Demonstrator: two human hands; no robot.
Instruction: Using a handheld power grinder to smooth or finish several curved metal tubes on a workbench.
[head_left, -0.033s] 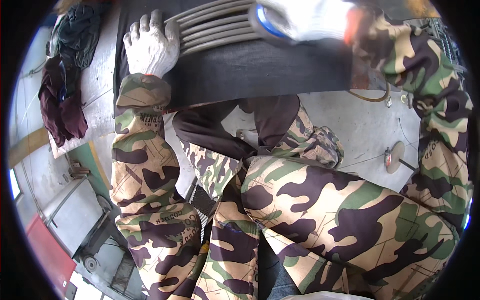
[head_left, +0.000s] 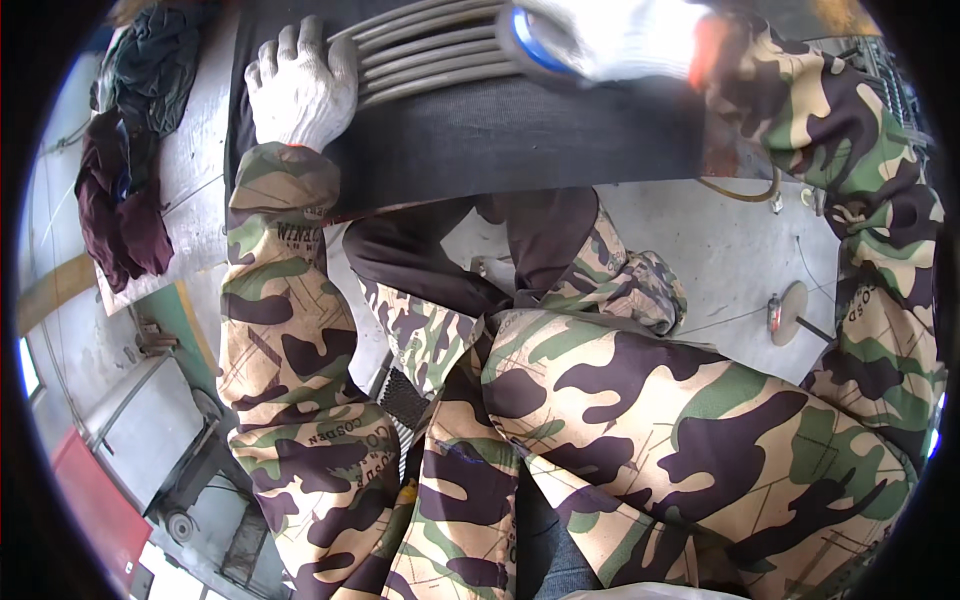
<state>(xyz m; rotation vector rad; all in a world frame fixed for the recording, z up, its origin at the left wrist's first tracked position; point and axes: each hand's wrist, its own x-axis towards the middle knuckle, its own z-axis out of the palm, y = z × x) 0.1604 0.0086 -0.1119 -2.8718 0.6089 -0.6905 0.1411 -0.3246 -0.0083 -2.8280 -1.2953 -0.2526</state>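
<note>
In a white knit glove, my left hand (head_left: pixel 300 95) lies palm down with its fingers spread. Its thumb side rests against the left end of several grey, slightly bowed rods (head_left: pixel 430 72), which run side by side. They lie on a black mat (head_left: pixel 500 140) that covers the work surface. At the rods' right end, my right hand (head_left: pixel 635 38), also gloved in white, is smeared by motion. It appears closed on a round grey thing with a blue rim (head_left: pixel 538 42), whose kind I cannot make out. The right fingers are mostly hidden.
Dark grey-green cloth (head_left: pixel 150 75) and maroon cloth (head_left: pixel 125 215) lie at the far left. A thin hose (head_left: pixel 745 195) hangs below the mat's right end. A stand with a round base (head_left: pixel 790 308) is on the floor, right. My camouflage-clad legs (head_left: pixel 640 420) are below the surface.
The view has shifted very slightly. Both hands and the rods keep nearly the same places.
</note>
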